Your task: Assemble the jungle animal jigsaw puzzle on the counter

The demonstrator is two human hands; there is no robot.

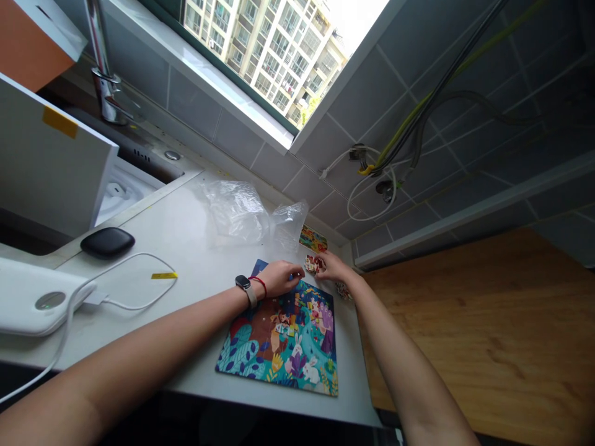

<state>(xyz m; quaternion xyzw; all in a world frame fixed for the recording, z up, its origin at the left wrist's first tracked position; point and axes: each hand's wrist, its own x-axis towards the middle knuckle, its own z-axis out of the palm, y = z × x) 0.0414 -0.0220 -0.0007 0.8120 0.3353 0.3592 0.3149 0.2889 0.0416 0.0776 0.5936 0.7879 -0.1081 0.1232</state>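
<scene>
A colourful jigsaw puzzle (279,347) with rabbits and plants lies flat on the white counter in front of me. My left hand (281,278) is over its far edge, fingers curled together; whatever they may hold is too small to tell. Just beyond that edge, my right hand (334,268) closes its fingers around a small stack of puzzle pieces (313,265). More puzzle pieces (343,290) lie under my right wrist, partly hidden. Behind the stack rests a bright picture card or puzzle part (313,238).
Crumpled clear plastic bags (242,214) lie behind the puzzle. To the left are a black oval case (108,242), a white device (41,300) with a cable, and a sink with a tap (109,99). A wooden board (474,322) borders the counter on the right.
</scene>
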